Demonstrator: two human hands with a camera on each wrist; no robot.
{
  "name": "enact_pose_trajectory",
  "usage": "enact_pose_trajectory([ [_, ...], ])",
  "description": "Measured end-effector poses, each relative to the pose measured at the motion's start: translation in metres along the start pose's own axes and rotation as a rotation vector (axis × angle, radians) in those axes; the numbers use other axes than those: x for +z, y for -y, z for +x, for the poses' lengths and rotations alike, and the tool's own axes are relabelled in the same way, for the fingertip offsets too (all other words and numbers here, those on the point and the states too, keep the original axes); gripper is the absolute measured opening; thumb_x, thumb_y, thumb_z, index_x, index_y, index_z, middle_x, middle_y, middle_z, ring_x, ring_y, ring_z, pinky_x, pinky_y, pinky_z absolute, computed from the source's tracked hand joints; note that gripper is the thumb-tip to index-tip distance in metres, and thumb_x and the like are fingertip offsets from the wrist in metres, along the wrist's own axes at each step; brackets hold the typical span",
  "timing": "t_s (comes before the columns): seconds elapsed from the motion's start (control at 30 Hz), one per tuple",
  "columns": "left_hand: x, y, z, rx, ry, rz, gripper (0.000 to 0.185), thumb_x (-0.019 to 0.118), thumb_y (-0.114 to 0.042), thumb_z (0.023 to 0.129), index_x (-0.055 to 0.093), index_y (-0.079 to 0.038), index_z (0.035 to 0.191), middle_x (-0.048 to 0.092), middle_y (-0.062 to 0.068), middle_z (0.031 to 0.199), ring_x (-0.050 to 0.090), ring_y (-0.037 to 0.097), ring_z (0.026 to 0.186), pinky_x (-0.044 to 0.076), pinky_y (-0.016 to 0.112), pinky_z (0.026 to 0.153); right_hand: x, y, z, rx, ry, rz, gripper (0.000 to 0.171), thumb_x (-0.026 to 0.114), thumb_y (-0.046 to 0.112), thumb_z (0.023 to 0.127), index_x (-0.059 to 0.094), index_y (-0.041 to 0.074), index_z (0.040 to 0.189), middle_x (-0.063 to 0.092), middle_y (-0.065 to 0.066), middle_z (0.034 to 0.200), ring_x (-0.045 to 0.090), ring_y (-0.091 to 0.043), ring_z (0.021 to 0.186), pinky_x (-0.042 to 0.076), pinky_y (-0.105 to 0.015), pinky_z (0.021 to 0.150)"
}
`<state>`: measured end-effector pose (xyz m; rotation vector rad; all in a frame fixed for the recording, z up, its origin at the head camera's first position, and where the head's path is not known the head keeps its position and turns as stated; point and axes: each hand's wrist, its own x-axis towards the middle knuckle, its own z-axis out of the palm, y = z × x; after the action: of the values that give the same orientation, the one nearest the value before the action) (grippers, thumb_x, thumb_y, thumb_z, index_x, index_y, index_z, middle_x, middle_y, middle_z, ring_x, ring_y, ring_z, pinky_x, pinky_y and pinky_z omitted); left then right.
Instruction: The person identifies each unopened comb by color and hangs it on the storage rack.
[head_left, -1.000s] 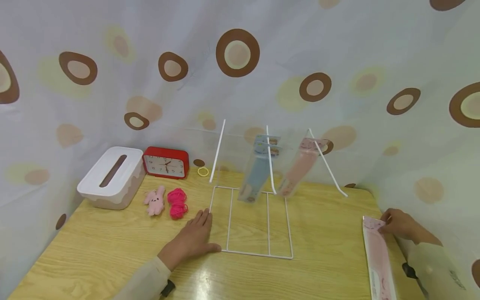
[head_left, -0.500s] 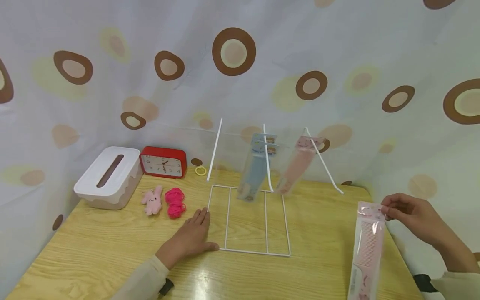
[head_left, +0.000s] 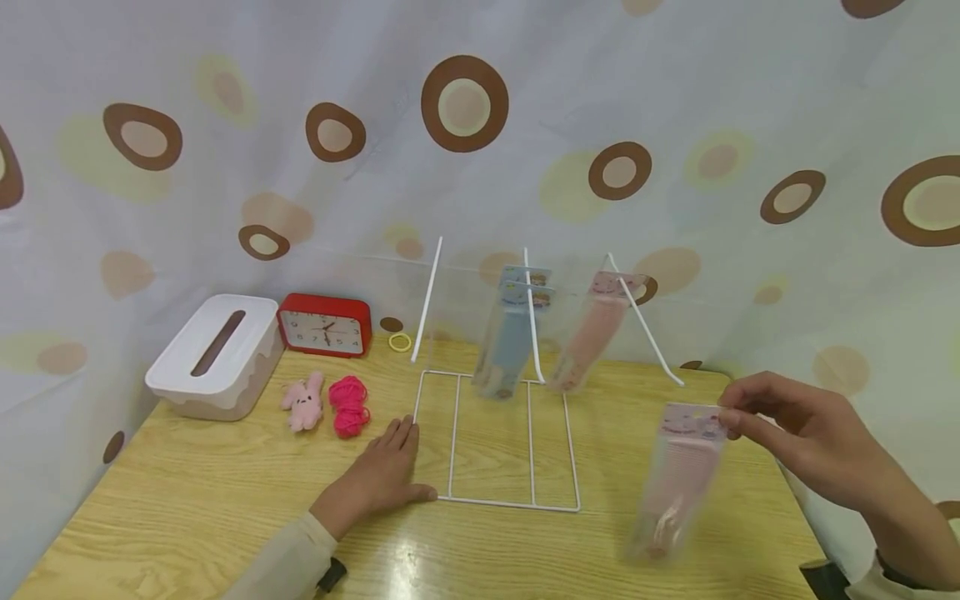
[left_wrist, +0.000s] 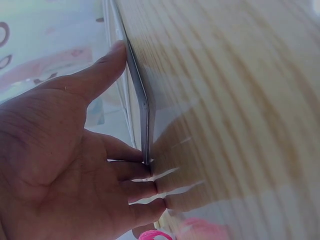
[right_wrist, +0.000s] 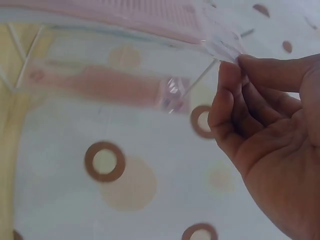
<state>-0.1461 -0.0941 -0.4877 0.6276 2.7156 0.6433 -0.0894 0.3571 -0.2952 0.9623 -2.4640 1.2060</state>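
Note:
My right hand pinches the top corner of a pink comb in a clear packet, which hangs tilted above the table's right side. In the right wrist view, thumb and forefinger grip the packet's header, and the comb's teeth show through the plastic. My left hand lies with straight fingers at the front left corner of a white wire rack, its thumb against the front wire. Blue packaged combs hang on the rack's middle prong, and another pink packaged comb on the right prong.
The rack's left prong bears nothing. Left of the rack are hot pink yarn, a small pink plush, a white tissue box, a red clock and a yellow ring. A patterned curtain stands behind the table.
My right hand has lifted the pink packaged comb off the table's right edge and carried it leftward towards the rack. My left hand stays by the rack's corner.

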Motion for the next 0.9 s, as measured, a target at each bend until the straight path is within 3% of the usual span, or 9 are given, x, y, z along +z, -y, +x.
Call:
enact_pose_trajectory([
  [0.13,0.001,0.001,0.0,0.004,-0.002,0.003,0.1,0.074,-0.049,0.087,0.028,0.011,0.152,0.019,0.027,0.161,0.017,0.043,0.149,0.025,0.061,0.116,0.007,0.012,0.012,-0.111,-0.034,0.158,0.027,0.061,-0.027,0.082,0.064,-0.012,0.104,0.066,-0.013,0.095,0.062,-0.016,0.081,0.052,-0.019,0.073],
  [0.27,0.001,0.002,0.0,0.005,-0.002,-0.004,0.1,0.075,-0.049,0.087,0.028,0.011,0.152,0.019,0.027,0.162,0.017,0.043,0.15,0.025,0.061,0.116,0.011,0.022,0.021,-0.108,-0.079,0.114,0.022,0.064,-0.023,0.084,0.065,-0.011,0.102,0.067,-0.012,0.094,0.064,-0.015,0.079,0.054,-0.017,0.073],
  [0.37,0.001,0.001,0.0,0.007,-0.001,-0.005,0.1,0.075,-0.048,0.086,0.028,0.011,0.152,0.019,0.027,0.162,0.017,0.043,0.15,0.025,0.061,0.116,0.014,0.023,0.025,-0.102,-0.102,0.105,0.027,0.063,-0.028,0.08,0.065,-0.011,0.101,0.067,-0.011,0.093,0.065,-0.014,0.077,0.054,-0.016,0.072],
  [0.9,0.003,0.005,0.002,0.012,-0.006,0.017,0.101,0.074,-0.051,0.086,0.028,0.011,0.152,0.018,0.027,0.162,0.017,0.043,0.15,0.025,0.061,0.115,0.015,0.016,0.031,-0.074,-0.144,0.175,0.029,0.058,-0.032,0.079,0.064,-0.015,0.102,0.068,-0.013,0.093,0.066,-0.015,0.076,0.055,-0.017,0.07],
])
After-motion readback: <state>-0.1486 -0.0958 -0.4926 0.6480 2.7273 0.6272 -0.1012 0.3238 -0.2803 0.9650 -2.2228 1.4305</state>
